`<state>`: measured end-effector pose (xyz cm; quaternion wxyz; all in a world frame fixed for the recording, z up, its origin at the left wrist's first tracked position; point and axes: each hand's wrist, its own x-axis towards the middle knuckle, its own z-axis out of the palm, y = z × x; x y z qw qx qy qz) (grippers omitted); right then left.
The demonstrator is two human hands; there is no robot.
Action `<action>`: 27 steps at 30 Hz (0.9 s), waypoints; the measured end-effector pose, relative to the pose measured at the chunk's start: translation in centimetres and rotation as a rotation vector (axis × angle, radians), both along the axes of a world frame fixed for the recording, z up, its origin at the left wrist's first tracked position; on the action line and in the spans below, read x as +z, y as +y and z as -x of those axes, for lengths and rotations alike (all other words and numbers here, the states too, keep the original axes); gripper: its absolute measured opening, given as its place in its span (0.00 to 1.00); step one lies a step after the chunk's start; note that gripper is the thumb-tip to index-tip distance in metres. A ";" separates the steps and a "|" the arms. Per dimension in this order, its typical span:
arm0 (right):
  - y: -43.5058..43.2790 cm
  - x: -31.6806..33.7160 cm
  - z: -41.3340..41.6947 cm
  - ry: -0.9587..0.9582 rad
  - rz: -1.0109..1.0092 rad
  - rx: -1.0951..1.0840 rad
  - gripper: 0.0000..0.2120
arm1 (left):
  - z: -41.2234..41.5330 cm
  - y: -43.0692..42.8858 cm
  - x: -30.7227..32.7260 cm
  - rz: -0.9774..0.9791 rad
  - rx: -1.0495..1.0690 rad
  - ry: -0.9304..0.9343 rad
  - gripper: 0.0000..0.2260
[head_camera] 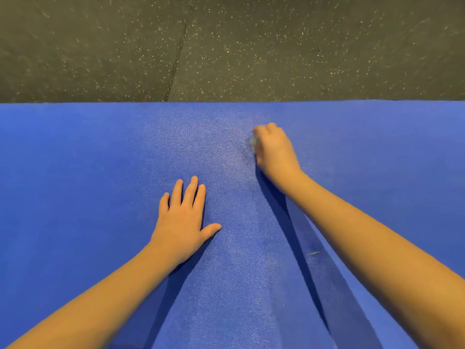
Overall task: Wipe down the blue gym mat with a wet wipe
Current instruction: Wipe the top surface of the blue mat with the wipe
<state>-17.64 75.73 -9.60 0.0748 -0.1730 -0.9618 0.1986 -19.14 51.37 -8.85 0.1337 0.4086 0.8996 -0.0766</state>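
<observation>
Two bare hands are on the blue mat (75, 172). The left hand (180, 222) lies flat on it, fingers straight and a bit spread, thumb out to the side. The right hand (273, 149) is farther up, nearer the mat's far edge. Its fingers are curled around a small wipe (253, 142), and it presses the wipe down on the mat. Only a pale, blurry bit of the wipe peeks out at the left of the fist. Past the far edge is dark floor (276, 46) with tiny light specks. A small pale mark (313, 253) sits on the mat under the right arm.
</observation>
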 end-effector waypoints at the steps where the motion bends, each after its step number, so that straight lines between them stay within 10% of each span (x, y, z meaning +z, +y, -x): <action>1: -0.5 -0.3 -1.2 0.022 0.027 0.166 0.06 | 0.1 0.0 -0.1 -0.011 -0.007 0.009 0.39; 3: 0.9 -0.2 -2.5 0.010 -0.003 0.297 0.04 | 0.2 0.0 -0.1 -0.019 -0.019 0.018 0.39; 8: 3.0 -0.9 -3.2 0.154 0.024 -0.263 0.09 | 0.2 0.0 0.0 -0.024 -0.024 0.024 0.39; 13: -0.2 -0.2 -6.2 0.089 -0.034 0.322 0.05 | -1.1 0.0 -0.2 -0.037 -0.059 0.007 0.39; 18: 3.1 -0.8 -6.2 0.229 -0.025 -0.258 0.09 | -1.6 -0.2 -0.3 -0.018 -0.069 0.011 0.40; 24: -0.6 -0.2 -10.0 0.129 0.052 0.390 0.09 | -1.4 -0.1 -0.1 -0.004 -0.066 0.006 0.41; 27: 2.3 -0.5 -9.3 0.207 -0.020 0.016 0.08 | -1.6 -0.1 0.0 -0.006 -0.062 -0.005 0.41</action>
